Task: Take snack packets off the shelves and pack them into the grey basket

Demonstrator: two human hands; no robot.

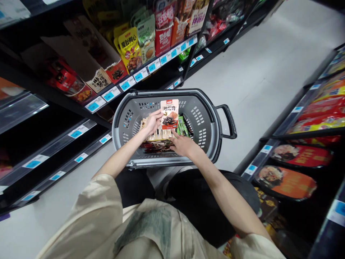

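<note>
Steadily enough, the left hand (pixel 153 121) pinches a small cream-and-red snack packet (pixel 169 116) by its left edge, thumb on the printed front, so that the packet stands up just right of that hand, its face towards the wearer. Just below and right of it, the right hand (pixel 183 144) has its fingers spread, the index finger pointing at the packet's lower edge; whether the fingertip touches it I cannot tell. Both hands are over a grey shopping basket (pixel 211 124), whose pierced walls surround them. Beneath the left hand lie pale packets (pixel 155 136), and nearer the wearer, under the space between the two hands, are dark red ones (pixel 156 146). Green packets (pixel 183 126) lie just beyond the right hand, and the basket's black handle (pixel 231 124) juts out farther to its right. Past the left hand, well apart from it, runs a shelf edge with price labels (pixel 140 76), bearing a yellow pouch (pixel 129 50) and a pale green pouch (pixel 146 37). Well to the right of the right hand, on another shelf, are a red tray (pixel 303 156) and an orange one (pixel 287 182).
</note>
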